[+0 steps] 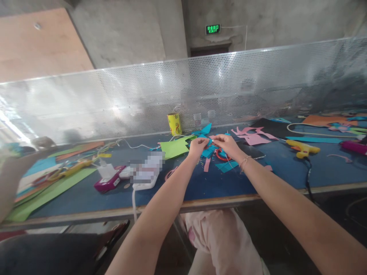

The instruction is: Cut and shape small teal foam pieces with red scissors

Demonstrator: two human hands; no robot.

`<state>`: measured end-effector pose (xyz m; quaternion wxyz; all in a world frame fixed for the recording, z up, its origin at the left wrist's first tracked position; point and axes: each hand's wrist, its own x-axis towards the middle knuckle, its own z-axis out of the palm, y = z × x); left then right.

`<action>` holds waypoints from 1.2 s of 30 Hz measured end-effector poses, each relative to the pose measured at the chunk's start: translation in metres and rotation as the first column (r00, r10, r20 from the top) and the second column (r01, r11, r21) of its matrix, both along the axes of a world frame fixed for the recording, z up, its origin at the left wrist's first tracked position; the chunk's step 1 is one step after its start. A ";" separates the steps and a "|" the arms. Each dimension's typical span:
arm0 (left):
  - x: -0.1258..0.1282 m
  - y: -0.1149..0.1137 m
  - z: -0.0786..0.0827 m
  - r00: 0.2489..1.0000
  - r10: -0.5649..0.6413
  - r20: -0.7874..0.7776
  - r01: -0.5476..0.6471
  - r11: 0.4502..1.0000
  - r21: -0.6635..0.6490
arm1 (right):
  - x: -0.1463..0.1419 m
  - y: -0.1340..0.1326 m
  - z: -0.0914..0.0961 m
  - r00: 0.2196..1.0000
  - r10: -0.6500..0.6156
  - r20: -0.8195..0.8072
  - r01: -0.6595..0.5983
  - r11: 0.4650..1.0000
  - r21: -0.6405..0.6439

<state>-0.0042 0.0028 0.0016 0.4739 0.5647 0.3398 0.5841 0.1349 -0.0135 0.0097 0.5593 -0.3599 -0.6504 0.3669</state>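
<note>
Over the middle of the table, my left hand point(198, 147) and my right hand point(227, 146) meet with fingers pinched. Between the fingertips is a small blue paper piece point(210, 143), its exact shape hard to make out. Blue paper scraps point(208, 152) lie under and around the hands. Beside my right hand shows a red ring-shaped handle point(222, 155), perhaps of scissors. Green paper point(175, 147) lies left of my left hand. Pink paper strips point(254, 136) spread beyond my right hand, and a dark flat object point(252, 150) sits near that wrist.
A yellow glue gun point(303, 148) with a black cord rests at the right. White and purple power strips point(110, 179) and cables lie at the left. A yellow roll point(174, 123) stands by the perforated metal screen point(129, 95). Another person's arm point(17, 168) reaches in at far left.
</note>
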 end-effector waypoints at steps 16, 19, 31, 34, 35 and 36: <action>0.000 -0.009 0.005 0.993 -0.106 0.046 0.110 0.988 -0.108 | 0.001 -0.001 0.001 0.998 -0.044 0.050 0.044 0.999 0.005; -0.001 -0.009 0.005 0.995 -0.097 0.031 0.100 0.990 -0.096 | 0.001 -0.001 0.001 0.997 -0.039 0.059 0.040 0.999 -0.004; 0.003 -0.008 0.002 0.997 -0.018 -0.072 0.020 0.999 0.026 | 0.001 -0.005 0.003 0.963 -0.184 0.197 0.159 0.978 0.136; 0.003 -0.009 0.001 0.996 -0.052 -0.066 0.051 0.998 -0.025 | 0.001 -0.004 0.002 0.945 -0.206 0.254 0.166 0.971 0.170; 0.003 -0.009 0.001 0.996 -0.063 -0.061 0.060 0.997 -0.040 | 0.001 -0.004 0.002 0.939 -0.209 0.272 0.164 0.970 0.178; 0.003 -0.009 0.000 0.996 -0.071 -0.054 0.069 0.996 -0.051 | 0.000 -0.003 0.002 0.934 -0.211 0.288 0.162 0.970 0.183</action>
